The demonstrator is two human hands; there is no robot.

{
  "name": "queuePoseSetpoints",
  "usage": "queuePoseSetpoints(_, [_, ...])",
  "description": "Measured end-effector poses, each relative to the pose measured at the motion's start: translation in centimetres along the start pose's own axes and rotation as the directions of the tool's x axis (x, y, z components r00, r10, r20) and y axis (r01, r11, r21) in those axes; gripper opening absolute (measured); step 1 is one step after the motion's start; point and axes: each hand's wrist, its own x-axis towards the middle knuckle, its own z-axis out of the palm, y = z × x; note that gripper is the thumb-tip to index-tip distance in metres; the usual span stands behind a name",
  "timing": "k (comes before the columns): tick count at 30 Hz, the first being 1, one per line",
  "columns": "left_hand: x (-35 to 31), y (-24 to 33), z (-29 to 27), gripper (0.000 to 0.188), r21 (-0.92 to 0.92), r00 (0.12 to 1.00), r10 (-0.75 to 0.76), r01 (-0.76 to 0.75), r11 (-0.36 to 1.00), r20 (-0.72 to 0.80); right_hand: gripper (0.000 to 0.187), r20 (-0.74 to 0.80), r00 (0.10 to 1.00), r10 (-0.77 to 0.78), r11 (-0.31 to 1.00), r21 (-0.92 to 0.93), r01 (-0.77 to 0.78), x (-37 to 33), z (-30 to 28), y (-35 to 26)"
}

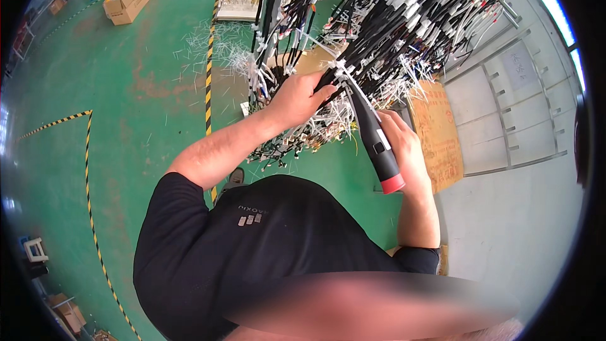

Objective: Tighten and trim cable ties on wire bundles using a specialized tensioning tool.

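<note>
My left hand (297, 99) is closed around a bundle of black cables (325, 82), thumb pressed along it. In my right hand (404, 148) is a slim black handheld power tool (369, 129) with a red end cap. The tool's narrow front end reaches a white tie (339, 66) on the bundle, just beyond my left fingers. Whether the tip touches the tie I cannot tell. A thick mass of black wire harnesses (404, 19) with white labels and connectors hangs ahead to the right.
Cut white tie ends (227, 53) litter the green floor beside yellow-black tape (209, 82). More harnesses (297, 0) hang on upright posts ahead. A cardboard sheet (435, 139) leans by the white wall (505, 215) on the right. Cardboard boxes (128, 1) stand far left.
</note>
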Motion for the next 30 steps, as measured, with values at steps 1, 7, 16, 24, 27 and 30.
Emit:
queuePoseSetpoints(1, [0.0,0.1,0.1,0.022,-0.003,1.0,0.003,-0.003,1.0,0.005,0.041,-0.033,0.999,0.003,1.0,0.023,-0.003,-0.1,0.4,0.3])
queuePoseSetpoints(7, [0.3,0.0,-0.1,0.022,0.057,0.999,-0.022,0.02,0.998,0.041,0.017,-0.149,0.989,-0.008,0.997,-0.074,-0.003,-1.0,2.8,2.8])
queuePoseSetpoints(16, [0.4,0.1,-0.4,0.025,0.021,0.998,-0.008,0.007,1.0,0.063,0.048,-0.1,0.952,0.29,0.933,0.25,-0.258,-3.3,1.3,5.6])
queuePoseSetpoints(24, [0.0,-0.9,0.6,0.025,0.204,0.976,0.204,-0.185,0.961,-0.079,0.048,-0.022,0.99,0.139,0.981,0.143,-0.134,-0.9,-1.8,1.2])
queuePoseSetpoints(27, [0.2,-0.4,-0.4,0.022,0.121,0.998,0.065,-0.066,0.99,0.013,0.045,-0.141,0.973,-0.182,0.721,-0.693,0.035,-0.6,-0.5,0.8])
queuePoseSetpoints(30, [0.3,-0.5,-0.5,0.029,-0.215,0.99,-0.095,0.115,0.97,0.101,0.046,-0.05,0.99,-0.135,0.735,-0.675,0.066,-1.2,1.0,2.6])
